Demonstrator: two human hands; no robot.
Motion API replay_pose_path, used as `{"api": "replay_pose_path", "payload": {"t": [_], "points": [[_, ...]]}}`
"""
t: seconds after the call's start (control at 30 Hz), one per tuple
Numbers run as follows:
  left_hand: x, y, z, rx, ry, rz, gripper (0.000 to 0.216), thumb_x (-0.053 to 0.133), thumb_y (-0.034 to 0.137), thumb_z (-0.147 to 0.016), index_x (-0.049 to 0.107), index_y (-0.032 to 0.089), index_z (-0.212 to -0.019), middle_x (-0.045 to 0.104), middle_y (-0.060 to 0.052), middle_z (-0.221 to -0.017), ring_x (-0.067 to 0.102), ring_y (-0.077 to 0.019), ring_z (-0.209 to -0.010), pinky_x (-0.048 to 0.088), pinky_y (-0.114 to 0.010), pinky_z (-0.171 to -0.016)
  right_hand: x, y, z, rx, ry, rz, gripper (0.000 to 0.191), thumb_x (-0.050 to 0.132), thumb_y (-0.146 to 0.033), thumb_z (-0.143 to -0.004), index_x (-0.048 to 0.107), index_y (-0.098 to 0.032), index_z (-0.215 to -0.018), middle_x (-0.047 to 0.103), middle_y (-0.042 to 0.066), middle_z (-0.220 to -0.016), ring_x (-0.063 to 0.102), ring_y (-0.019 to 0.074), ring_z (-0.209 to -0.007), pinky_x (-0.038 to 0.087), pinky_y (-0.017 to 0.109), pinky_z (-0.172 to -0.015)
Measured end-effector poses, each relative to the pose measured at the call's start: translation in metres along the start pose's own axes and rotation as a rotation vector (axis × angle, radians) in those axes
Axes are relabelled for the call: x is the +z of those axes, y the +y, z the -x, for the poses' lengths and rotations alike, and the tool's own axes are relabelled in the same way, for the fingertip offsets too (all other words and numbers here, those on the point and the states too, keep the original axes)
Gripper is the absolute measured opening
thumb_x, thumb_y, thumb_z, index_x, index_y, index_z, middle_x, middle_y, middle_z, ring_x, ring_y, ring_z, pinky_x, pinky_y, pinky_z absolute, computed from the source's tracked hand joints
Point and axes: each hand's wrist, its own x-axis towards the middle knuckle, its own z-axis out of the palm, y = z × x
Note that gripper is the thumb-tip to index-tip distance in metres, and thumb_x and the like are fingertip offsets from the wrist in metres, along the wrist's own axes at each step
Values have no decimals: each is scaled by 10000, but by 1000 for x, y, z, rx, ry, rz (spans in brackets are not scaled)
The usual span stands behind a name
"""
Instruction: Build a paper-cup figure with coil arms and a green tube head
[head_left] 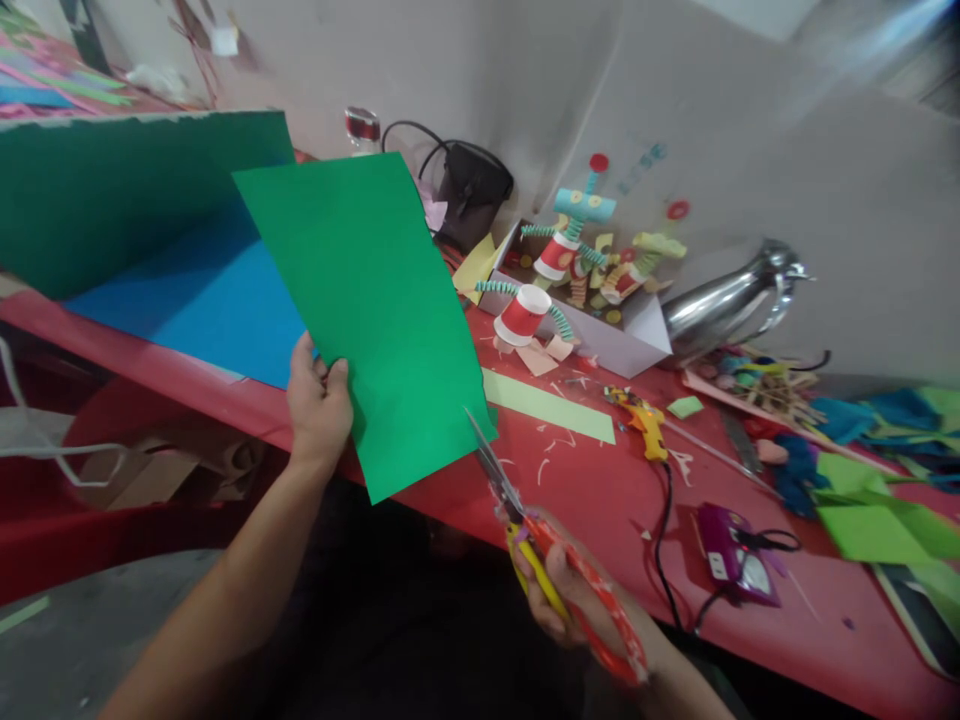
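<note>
My left hand [319, 405] pinches the lower left edge of a green paper sheet [367, 300] and holds it up over the red table [600, 490]. My right hand [559, 590] grips red and yellow scissors [525, 530] by the handles. The blades are slightly apart, and their tips touch the sheet's lower right corner.
A dark green sheet [112, 190] and a blue sheet [202, 300] lie at the left. Paper-cup figures [525, 315] and a white box [622, 335] stand behind. A yellow glue gun [649, 425], a purple device [731, 565], a silver jug [727, 300], a black bag [469, 190] and paper scraps fill the right.
</note>
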Motion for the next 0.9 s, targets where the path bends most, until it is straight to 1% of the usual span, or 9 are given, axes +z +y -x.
{"api": "replay_pose_path", "payload": {"t": [0.17, 0.27, 0.43, 0.53, 0.63, 0.8, 0.9], "points": [[-1, -2, 0, 8, -1, -20, 511, 577, 212, -868, 469, 220, -1368, 642, -113, -1288, 626, -249, -1166, 468, -448, -1048, 9, -10, 0, 17, 70, 31, 677, 473, -869, -721, 415, -233, -943, 425, -90, -629, 296, 4, -339, 231, 127, -303], [-1, -3, 0, 1, 8, -29, 512, 582, 220, -869, 469, 227, -1369, 643, -116, -1283, 635, -254, -1151, 477, -451, -1038, 8, -7, 1, 17, 81, 43, 664, 454, -858, -746, 412, -230, -958, 399, -110, -559, 276, 8, -326, 239, 124, -304], [-1, 0, 2, 8, 6, -17, 498, 575, 221, -881, 473, 254, -1367, 636, -101, -1302, 620, -257, -1179, 458, -461, -1064, 4, 2, 1, 34, 85, 90, 690, 418, -837, -788, 412, -222, -1101, 392, -122, -431, 286, 42, -300, 265, 133, -292], [-1, 1, 3, 8, 5, -26, 506, 568, 222, -886, 460, 231, -1380, 630, -112, -1306, 621, -254, -1173, 446, -478, -1072, 6, 3, 1, 64, 98, 88, 709, 436, -841, -776, 419, -222, -1123, 396, -124, -404, 289, 43, -277, 278, 132, -274], [-1, 1, 2, 21, -2, -20, 507, 567, 211, -884, 460, 215, -1380, 619, -118, -1319, 622, -247, -1168, 453, -466, -1065, 9, 1, 1, 89, 125, 79, 691, 480, -801, -795, 409, -224, -1168, 396, -129, -403, 290, 37, -273, 285, 119, -268], [-2, 1, 2, 29, -9, -10, 519, 575, 204, -877, 457, 209, -1382, 612, -128, -1334, 604, -257, -1206, 451, -448, -1071, 11, 0, 1, 110, 116, 96, 807, 487, -791, -799, 310, -226, -1346, 397, -136, -400, 304, 50, -261, 314, 130, -252], [-2, 1, 2, 22, -15, -26, 525, 567, 208, -880, 447, 206, -1392, 613, -131, -1338, 608, -262, -1202, 462, -457, -1059, 11, 1, -2, 122, 163, 95, 892, 526, -803, -761, 261, -237, -1397, 400, -139, -454, 313, 37, -270, 327, 124, -260]]}}
